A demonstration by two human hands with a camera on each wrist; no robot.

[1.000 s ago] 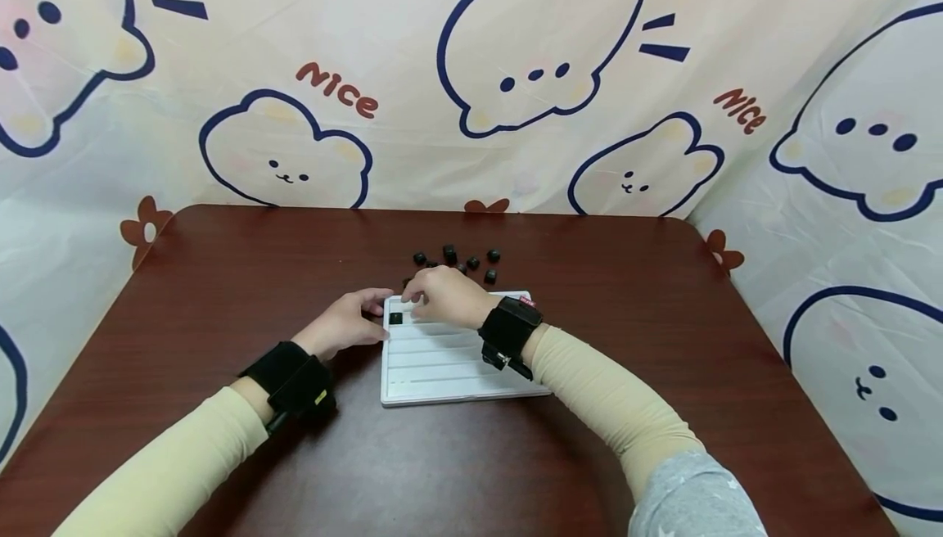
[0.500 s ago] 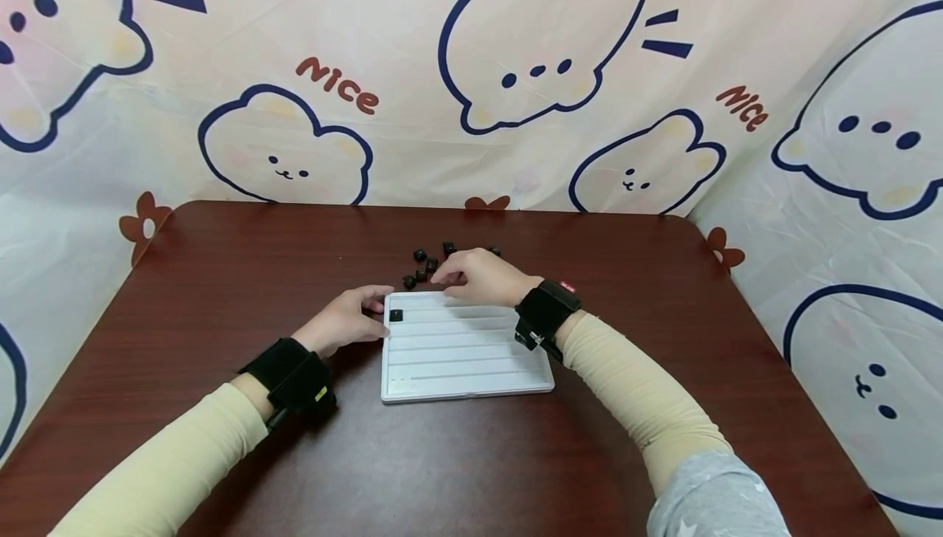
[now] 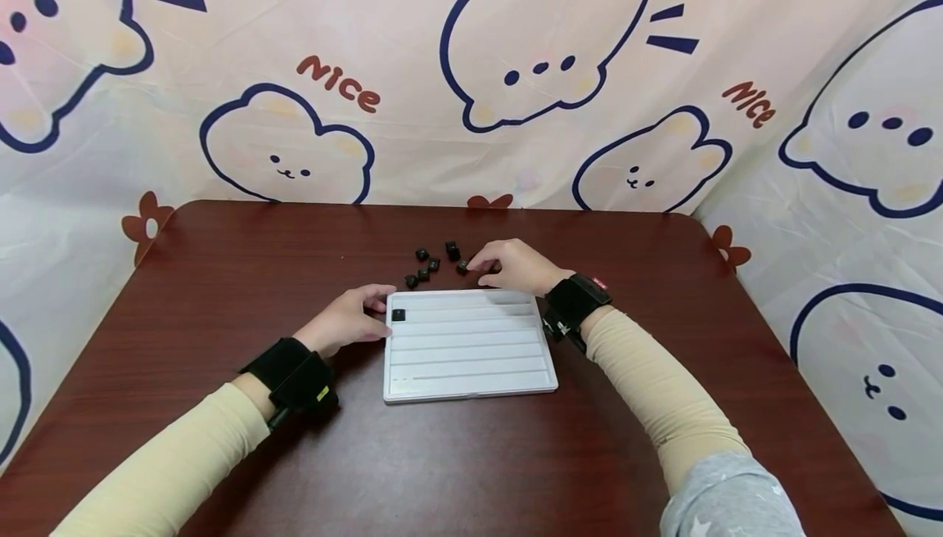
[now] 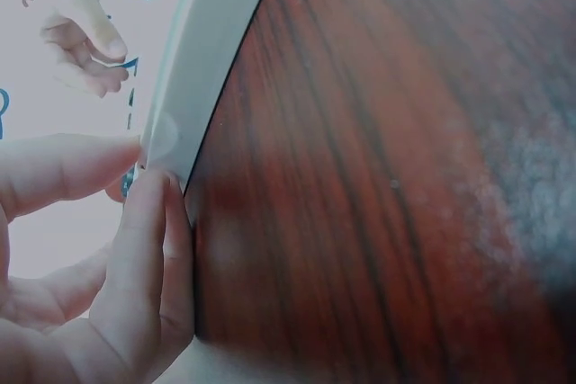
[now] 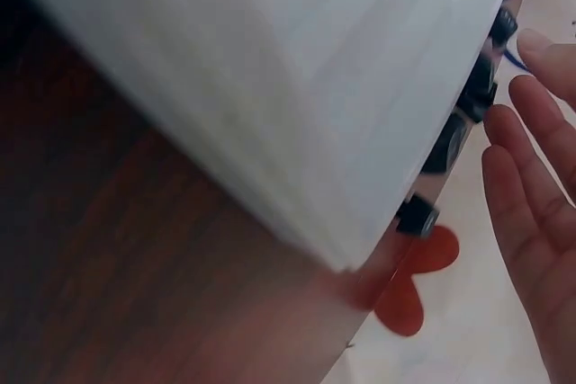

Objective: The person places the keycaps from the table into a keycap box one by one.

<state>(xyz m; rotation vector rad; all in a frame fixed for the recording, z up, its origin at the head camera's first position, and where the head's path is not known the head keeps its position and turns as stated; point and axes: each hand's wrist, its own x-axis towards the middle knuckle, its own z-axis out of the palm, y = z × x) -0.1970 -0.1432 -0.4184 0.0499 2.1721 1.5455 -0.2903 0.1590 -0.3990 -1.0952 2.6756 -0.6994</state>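
Fingers of both hands reach over a reddish-brown table point(image 3: 354, 463), where through the feed I see a white ridged board point(image 3: 471, 357). My left hand point(image 3: 345, 322) grips the board's edge at ten o'clock. Just past the board at one o'clock, my right hand point(image 3: 521, 265) is unclenched, thumb and forefinger parted. Black cubes point(image 3: 434, 264) lie loosely beyond the board toward eleven; the nearest cube point(image 3: 462, 268) sits at nine o'clock from the right fingertips, though I cannot tell whether they touch. One lone cube point(image 3: 399, 315) rests inside the board's ten o'clock corner, just beside the left fingers.
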